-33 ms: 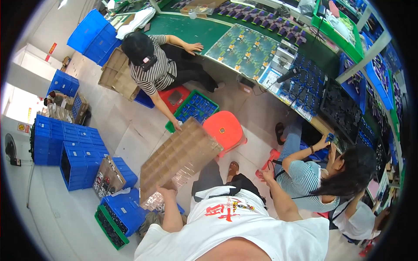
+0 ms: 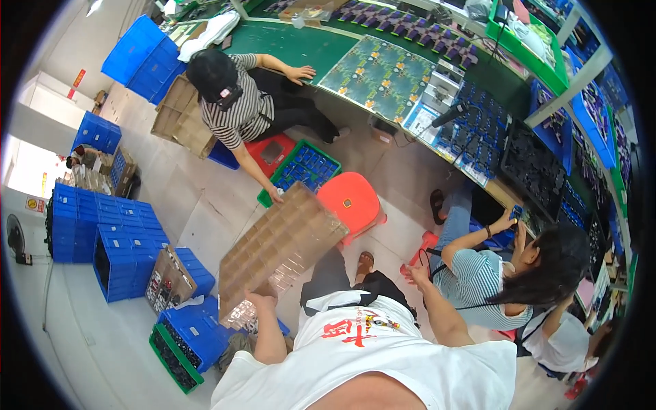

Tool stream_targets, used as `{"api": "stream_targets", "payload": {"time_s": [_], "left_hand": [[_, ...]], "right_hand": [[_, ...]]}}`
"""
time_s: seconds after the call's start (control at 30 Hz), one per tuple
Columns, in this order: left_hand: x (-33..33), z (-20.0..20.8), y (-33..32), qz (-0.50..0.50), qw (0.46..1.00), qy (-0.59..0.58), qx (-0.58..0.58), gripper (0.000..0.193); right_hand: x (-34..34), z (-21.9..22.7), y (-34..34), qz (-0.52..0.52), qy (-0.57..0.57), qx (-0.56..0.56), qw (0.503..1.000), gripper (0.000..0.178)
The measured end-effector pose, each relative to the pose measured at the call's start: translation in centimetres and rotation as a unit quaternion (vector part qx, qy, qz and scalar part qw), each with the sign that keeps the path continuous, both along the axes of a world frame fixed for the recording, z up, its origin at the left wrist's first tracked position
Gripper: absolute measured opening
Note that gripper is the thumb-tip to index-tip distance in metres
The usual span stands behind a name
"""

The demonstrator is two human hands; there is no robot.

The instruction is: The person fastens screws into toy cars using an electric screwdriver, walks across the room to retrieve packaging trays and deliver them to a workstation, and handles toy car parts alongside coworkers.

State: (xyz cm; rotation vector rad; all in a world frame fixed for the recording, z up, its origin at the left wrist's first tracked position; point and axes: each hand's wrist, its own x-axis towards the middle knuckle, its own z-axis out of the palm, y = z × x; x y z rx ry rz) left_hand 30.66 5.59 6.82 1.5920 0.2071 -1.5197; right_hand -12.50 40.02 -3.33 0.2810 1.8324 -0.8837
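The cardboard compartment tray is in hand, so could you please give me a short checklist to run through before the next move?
1. Left hand on the cardboard compartment tray, at its near edge: ok.
2. Right hand on the tray too: not ok, it is apart from it.
3. Co-worker's hand at the far edge: ok, though how firm its grip is, I cannot tell.
4. Tray clear of the red plastic stool: cannot tell, they overlap in this view.

A round, wide look down from your head
It looks down and ahead, with your white shirt (image 2: pixel 410 359) very close at the bottom middle and the green table (image 2: pixel 294 48) farther off at the top.
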Motion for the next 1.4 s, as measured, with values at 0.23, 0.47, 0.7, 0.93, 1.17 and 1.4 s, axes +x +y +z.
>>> {"api": "stream_targets", "payload": {"time_s": [0.23, 0.47, 0.7, 0.93, 1.17, 1.4], "left_hand": [[-3.1, -1.7, -2.5, 0.017, 0.999, 0.006, -0.028, 0.049], [-8.0, -3.0, -6.4, -0.009, 0.996, 0.07, -0.046, 0.056], [-5.1, -9.7, -6.9, -0.331, 0.933, -0.07, 0.124, 0.132], [-2.3, -8.7, -9.2, -0.645, 0.742, -0.11, 0.146, 0.071], [-2.6, -9.3, -16.3, -0.685, 0.708, -0.134, 0.104, 0.061], [-3.3, -13.3, -20.9, -0.751, 0.653, -0.102, -0.007, 0.037]], "right_hand": [[2.2, 0.0, 1.6, -0.02, -0.021, 0.041, 0.999, 0.032], [2.5, 1.5, 0.2, -0.048, 0.008, -0.009, 0.999, 0.04], [4.3, 4.4, -3.1, -0.019, -0.01, 0.052, 0.998, 0.035], [8.4, 4.7, -10.0, -0.05, 0.008, 0.026, 0.998, 0.029], [12.6, 7.4, -18.7, -0.047, 0.021, -0.045, 0.998, 0.032], [14.9, 3.8, -14.9, -0.072, 0.035, -0.066, 0.995, 0.025]]}}
